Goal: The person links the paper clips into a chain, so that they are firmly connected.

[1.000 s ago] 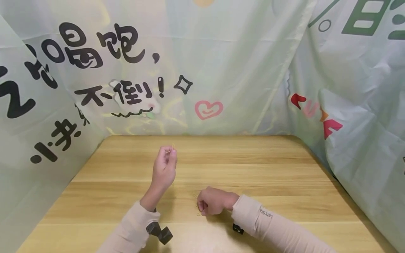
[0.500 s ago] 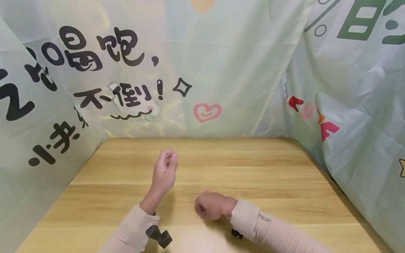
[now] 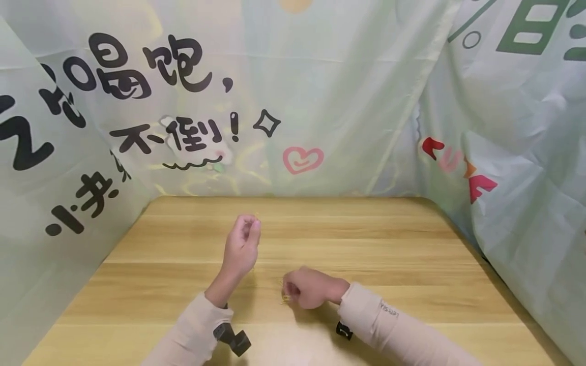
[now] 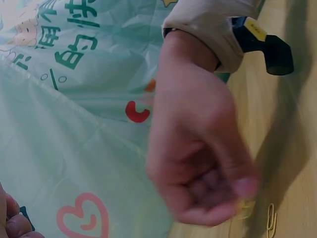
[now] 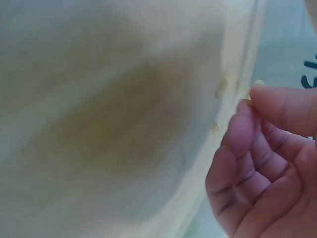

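Note:
My left hand (image 3: pixel 241 249) is raised over the table, thumb and forefinger pinching a small yellow paper clip (image 3: pixel 257 216); most of the clip is hidden. Only its fingertips show at the lower left of the left wrist view. Low over the table and nearer the front, my right hand (image 3: pixel 309 288) has curled fingers, seen blurred in the left wrist view. A bit of yellow paper clip (image 5: pixel 259 83) shows at its thumb tip in the right wrist view. Yellow paper clips (image 3: pixel 286 299) lie right at its fingertips, with another paper clip (image 4: pixel 271 220) on the table close by.
The light wooden table (image 3: pixel 389 244) reaches back to a pale printed cloth (image 3: pixel 357 112), which also hangs at both sides. A black wrist camera (image 3: pixel 232 339) sits by the left sleeve, and another black camera (image 3: pixel 344 330) is under the right cuff.
My right hand has moved slightly away from the front edge, uncovering more of the paper clips at its fingertips. The left hand has shifted slightly right, still pinching its clip. The head view wobbles.

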The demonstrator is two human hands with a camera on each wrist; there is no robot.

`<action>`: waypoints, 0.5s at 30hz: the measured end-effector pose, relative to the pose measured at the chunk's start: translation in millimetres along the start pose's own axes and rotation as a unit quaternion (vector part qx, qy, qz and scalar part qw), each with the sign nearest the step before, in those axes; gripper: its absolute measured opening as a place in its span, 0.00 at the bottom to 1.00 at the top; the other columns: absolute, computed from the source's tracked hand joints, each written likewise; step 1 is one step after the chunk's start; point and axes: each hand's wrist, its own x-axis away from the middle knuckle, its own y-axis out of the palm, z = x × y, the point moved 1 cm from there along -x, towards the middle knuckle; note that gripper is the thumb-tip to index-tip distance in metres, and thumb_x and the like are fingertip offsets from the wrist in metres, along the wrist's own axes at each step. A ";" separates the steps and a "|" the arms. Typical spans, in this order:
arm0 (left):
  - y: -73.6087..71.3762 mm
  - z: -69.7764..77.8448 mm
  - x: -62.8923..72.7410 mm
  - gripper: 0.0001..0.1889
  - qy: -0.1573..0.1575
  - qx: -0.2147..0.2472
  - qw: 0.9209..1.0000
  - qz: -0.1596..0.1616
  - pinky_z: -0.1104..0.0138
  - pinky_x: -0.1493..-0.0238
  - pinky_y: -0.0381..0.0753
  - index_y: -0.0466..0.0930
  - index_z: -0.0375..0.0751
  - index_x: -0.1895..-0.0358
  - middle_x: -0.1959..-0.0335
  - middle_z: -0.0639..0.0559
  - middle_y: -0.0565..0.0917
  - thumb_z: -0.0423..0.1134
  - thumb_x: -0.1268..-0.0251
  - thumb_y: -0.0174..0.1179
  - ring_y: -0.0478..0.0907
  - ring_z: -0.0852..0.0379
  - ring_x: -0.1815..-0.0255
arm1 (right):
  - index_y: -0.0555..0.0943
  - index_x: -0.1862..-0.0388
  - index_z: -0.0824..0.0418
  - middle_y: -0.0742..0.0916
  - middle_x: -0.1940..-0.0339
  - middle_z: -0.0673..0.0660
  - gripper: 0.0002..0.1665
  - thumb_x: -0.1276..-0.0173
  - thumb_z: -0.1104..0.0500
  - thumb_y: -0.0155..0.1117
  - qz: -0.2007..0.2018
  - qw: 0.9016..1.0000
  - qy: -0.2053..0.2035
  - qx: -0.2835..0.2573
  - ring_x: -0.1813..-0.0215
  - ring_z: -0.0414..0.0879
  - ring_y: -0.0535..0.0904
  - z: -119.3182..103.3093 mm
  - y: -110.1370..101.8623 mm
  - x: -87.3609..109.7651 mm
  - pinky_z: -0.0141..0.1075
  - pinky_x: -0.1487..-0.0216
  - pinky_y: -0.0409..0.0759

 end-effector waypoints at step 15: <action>3.5 6.8 3.4 0.04 -0.019 -0.007 1.000 -0.017 0.73 0.81 0.61 0.70 0.29 0.59 0.82 0.54 0.65 0.27 0.25 0.45 0.58 0.63 0.83 | 0.79 0.56 0.63 0.77 0.82 0.44 0.10 0.36 0.71 0.60 0.135 0.986 -0.055 -0.087 0.81 0.34 0.69 11.3 -33.9 5.7 0.29 0.77 0.72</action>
